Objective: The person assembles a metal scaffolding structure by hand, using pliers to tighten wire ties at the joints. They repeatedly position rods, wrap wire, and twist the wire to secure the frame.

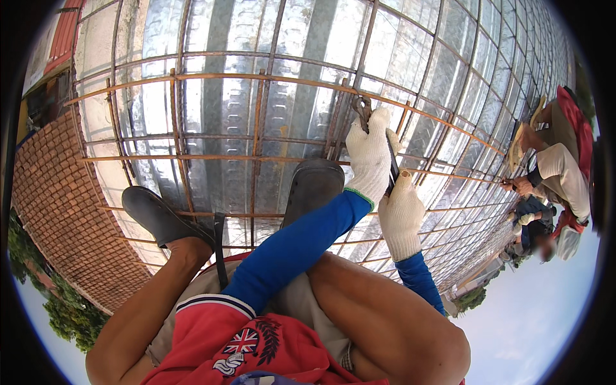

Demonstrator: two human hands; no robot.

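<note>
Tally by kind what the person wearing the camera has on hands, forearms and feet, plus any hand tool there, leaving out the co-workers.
White gloves: 2
Blue sleeves: 2
Dark clogs: 2
Metal pincers: 1
Total: 7

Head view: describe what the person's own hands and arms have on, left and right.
The left hand wears an off-white knit glove with green edging at the cuff, meeting a bright blue arm sleeve. Above that is a red shirt sleeve with a white-and-navy striped hem. The right hand wears a similar off-white glove, meeting a blue sleeve.
</note>
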